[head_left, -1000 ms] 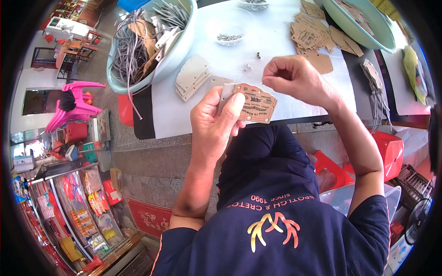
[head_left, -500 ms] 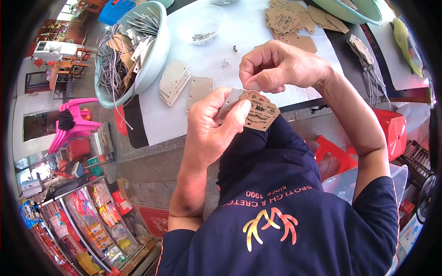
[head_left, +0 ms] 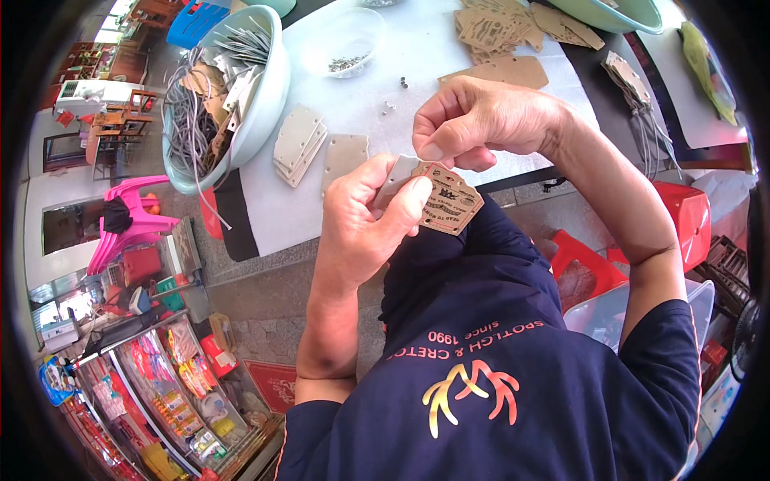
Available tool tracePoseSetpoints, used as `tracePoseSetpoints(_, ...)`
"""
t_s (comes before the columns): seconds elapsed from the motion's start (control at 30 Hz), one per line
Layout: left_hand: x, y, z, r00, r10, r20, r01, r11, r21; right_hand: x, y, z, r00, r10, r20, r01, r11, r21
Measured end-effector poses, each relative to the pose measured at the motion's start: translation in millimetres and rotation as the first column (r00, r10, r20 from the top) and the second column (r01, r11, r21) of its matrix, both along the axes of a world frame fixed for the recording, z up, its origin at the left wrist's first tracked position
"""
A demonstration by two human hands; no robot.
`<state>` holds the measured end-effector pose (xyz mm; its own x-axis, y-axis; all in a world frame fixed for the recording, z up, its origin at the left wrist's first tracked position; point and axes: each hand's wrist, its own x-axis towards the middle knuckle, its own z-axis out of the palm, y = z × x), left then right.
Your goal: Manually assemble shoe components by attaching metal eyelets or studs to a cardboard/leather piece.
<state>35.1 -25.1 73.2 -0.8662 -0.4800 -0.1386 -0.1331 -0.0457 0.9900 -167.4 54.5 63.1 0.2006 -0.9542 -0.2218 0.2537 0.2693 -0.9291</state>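
Note:
My left hand (head_left: 361, 212) pinches a brown printed cardboard tag (head_left: 451, 200) between thumb and fingers, above my lap. Behind the tag, a grey card (head_left: 395, 180) shows in the same grip. My right hand (head_left: 497, 120) is closed in a pinch at the tag's upper edge. Whatever its fingertips hold, if anything, is too small or hidden to make out. On the white table sheet beyond my left hand lie a single grey card (head_left: 346, 155) and a small stack of grey cards (head_left: 299, 152). Small metal pieces (head_left: 403, 82) are scattered past my right hand.
A clear plastic bowl (head_left: 373, 36) with small metal bits sits at the far middle. Brown tags (head_left: 491, 36) are piled at far right. A pale blue basin (head_left: 273, 88) of grey cords and cards stands left. Corded tags (head_left: 630, 80) lie right, near a red stool (head_left: 682, 220).
The view has shifted slightly. Both hands stay together at the tag in nearly the same pose, and the things on the table have not moved.

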Motion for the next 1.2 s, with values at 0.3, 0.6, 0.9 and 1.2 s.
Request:
tracePoseSetpoints(0.3, 1, -1, 1, 1.0, 0.008, -0.01, -0.008, 1.0, 0.029, 8, 8, 4, 0.997, -0.08, -0.009, 0.08, 0.997, -0.006)
tracePoseSetpoints(0.6, 1, -1, -3, 0.999, 0.04, -0.025, -0.039, 0.999, 0.02, 7, 9, -7, 0.998, -0.037, -0.046, 0.034, 0.998, -0.06)
tracePoseSetpoints(0.9, -3, 1, -5, 0.997, 0.06, -0.041, -0.061, 0.998, -0.024, 7, 10, -14, 0.993, -0.08, -0.091, 0.072, 0.994, -0.084)
tracePoseSetpoints(1.2, -10, 1, -21, 0.945, 0.229, -0.235, -0.253, 0.964, -0.076, 14, 9, -10, 0.97, -0.202, -0.133, 0.18, 0.97, -0.163)
